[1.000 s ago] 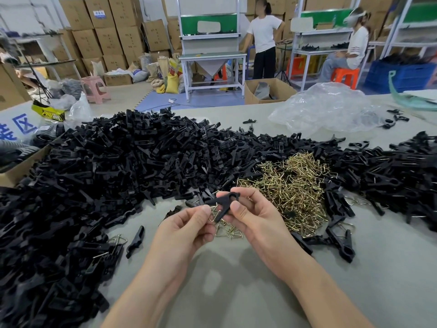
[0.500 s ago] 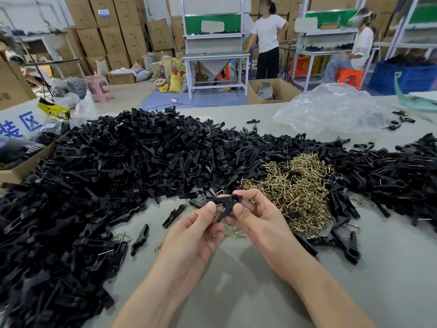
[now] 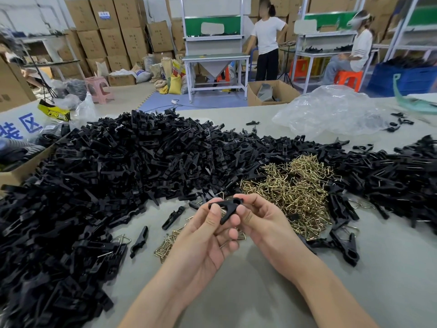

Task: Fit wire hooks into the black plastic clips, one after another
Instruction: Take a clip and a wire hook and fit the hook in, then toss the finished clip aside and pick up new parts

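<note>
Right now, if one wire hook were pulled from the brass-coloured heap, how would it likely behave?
It would probably snag: the hooks in the heap lie interlocked, so neighbours may lift with it. It is likely light and fairly stiff, being thin bent wire. It is unlikely to roll, since the loose hooks lie flat on the table.
</note>
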`<state>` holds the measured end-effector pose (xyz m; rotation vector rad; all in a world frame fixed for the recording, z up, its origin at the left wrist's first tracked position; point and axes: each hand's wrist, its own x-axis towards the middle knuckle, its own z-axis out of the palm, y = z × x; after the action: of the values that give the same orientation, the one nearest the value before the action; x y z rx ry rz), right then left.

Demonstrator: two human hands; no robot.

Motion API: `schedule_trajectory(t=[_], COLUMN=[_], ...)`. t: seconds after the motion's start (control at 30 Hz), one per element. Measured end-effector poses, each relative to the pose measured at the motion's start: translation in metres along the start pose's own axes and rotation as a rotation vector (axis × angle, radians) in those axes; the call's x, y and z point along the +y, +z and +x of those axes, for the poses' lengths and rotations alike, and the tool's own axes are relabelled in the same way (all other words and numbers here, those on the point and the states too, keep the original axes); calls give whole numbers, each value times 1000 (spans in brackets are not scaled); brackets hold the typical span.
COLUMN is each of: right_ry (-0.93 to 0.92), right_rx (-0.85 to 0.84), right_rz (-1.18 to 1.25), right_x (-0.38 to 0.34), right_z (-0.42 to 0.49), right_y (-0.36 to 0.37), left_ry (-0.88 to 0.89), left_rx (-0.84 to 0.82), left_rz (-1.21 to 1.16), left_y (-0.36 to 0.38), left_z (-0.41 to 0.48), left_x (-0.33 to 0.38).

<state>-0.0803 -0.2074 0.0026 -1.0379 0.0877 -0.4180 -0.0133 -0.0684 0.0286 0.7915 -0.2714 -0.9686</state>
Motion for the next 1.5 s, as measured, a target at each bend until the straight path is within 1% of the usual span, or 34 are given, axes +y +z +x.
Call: schedule_trajectory(t=[0.2, 0.3, 0.43, 0.5, 0.63, 0.77, 0.97, 1.07, 1.2, 1.27, 1.37, 1.43, 1.5], right_ry=[33, 43, 93, 97, 87, 89, 98, 101, 88, 76, 37, 9, -8], right_rx=[-10, -39, -106, -115, -101, -124, -133, -107, -79, -51, 11, 105, 223], right_rz=[-42, -18, 9, 16, 24, 19, 21, 12, 20, 20, 31, 29, 66], right_x=[0, -2, -2, -2, 0, -1, -3, -3, -2, -2, -5, -9, -16], right_z=[0, 0, -2, -2, 0, -1, -2, -1, -1, -3, -4, -7, -11], right_y=[-3, -1, 0, 0, -1, -1, -1, -1, 2, 4, 8, 10, 6], left_ry=[-116, -121, -120, -113, -64, -49, -69, -90, -116, -121, -106, -87, -66], left_rx=[-103, -144, -244, -258, -198, -156, -150, -144, -119, -107, -64, -12, 83], left_rz=[-125, -187, -228, -236, -200, -164, -155, -157, -237, -221, -54, 10, 28], left_y=[-7, -12, -18, -20, -18, -16, -16, -17, -15, -13, -12, -11, -12], left_z=[0, 2, 3, 4, 4, 3, 2, 3, 5, 6, 6, 6, 6], left_x=[0, -1, -2, -2, -1, -1, -1, -1, 0, 1, 5, 8, 11])
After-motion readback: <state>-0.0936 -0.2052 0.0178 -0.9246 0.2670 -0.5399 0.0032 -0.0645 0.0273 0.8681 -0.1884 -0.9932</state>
